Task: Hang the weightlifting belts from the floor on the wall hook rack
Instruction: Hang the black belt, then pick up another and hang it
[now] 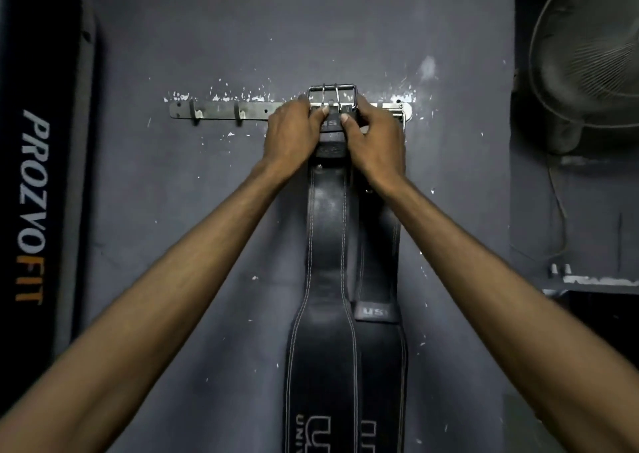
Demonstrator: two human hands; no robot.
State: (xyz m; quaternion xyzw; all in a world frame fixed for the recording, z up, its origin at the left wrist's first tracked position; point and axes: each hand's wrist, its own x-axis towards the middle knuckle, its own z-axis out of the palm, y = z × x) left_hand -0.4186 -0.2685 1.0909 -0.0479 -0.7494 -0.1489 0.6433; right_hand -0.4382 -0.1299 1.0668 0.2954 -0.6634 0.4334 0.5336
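Note:
A metal hook rack [218, 109] is screwed to the grey wall at hand height. A black leather weightlifting belt [326, 238] hangs straight down the wall, its chrome two-prong buckle [332, 93] up at the rack. My left hand [294, 134] and my right hand [375, 141] both grip the belt's top just under the buckle, thumbs pressing its front. A second black belt [380, 245] hangs behind and to the right, partly covered by the first. The hooks under my hands are hidden.
Two bare hooks [195, 111] stick out on the rack's left half. A tall black padded post with PROZOFIT lettering [33, 207] stands at the left. A wall fan [587, 58] and a dark shelf sit at the right.

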